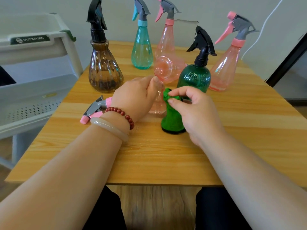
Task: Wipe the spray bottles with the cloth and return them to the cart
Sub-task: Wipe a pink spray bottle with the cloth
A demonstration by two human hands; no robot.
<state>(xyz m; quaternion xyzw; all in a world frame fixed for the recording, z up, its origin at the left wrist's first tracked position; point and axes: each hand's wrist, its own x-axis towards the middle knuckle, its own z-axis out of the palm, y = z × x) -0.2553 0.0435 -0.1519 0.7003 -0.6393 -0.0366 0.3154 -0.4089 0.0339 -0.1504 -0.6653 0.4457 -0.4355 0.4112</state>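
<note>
The left hand (pixel 136 97) grips a pink spray bottle (pixel 163 68) tilted over the middle of the tabletop (pixel 166 155), its base pointing far and its trigger head near-left. The right hand (pixel 194 112) pinches the green cloth (pixel 172 120) beside it. A white cart (pixel 33 90) stands at the left.

Table (pixel 166 155): pale wood-grain top, smooth, low sheen. Brown bottle (pixel 104 70): translucent plastic, deeply ribbed, glossy with bright highlights. Teal bottle (pixel 142 52), back pink bottle (pixel 166 40), right pink bottle (pixel 224 70) and near pink bottle (pixel 163 68): thin tinted see-through plastic, smooth, shiny. Green bottle (pixel 194 77): darker translucent plastic, fine ribs, glossy. Trigger heads (pixel 203 42): opaque plastic in black, grey, pink and blue, matt to satin. Cloth (pixel 172 118): green, fuzzy, matt, black trim along the lower edge. Cart (pixel 33 90): pale moulded plastic, matt, shelf perforated with small holes. Bead bracelet (pixel 123 113): red, polished. Bangle (pixel 108 127): pale, milky, smooth, glossy.
</note>
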